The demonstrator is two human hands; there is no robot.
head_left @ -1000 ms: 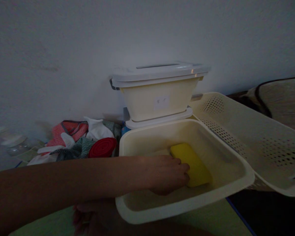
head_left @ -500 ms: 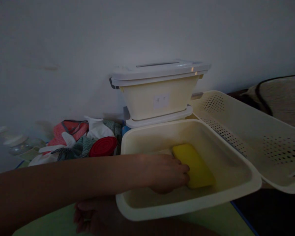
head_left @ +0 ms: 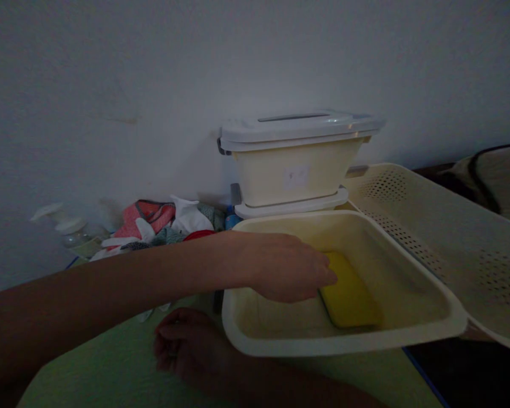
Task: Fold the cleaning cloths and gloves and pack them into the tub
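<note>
My left hand reaches in from the left, over the cream plastic basin. Its fingers are bent and pressed together, and whatever they may hold is hidden beneath the hand. Just beyond the fingertips a flat yellow rectangular piece lies on the basin floor, partly covered by the hand. Below the left forearm, my right hand rests near the green surface, in front of the basin's left corner. Its fingers are curled inward, and nothing shows in them.
Behind the basin stand stacked lidded boxes against the wall. A perforated cream basket leans at the right. Left lie bundled cloths, a partly hidden red roll and a pump bottle.
My left hand has lifted a little inside the basin, uncovering more of the yellow piece's near side. My right hand shows more fully. The view has shifted left.
</note>
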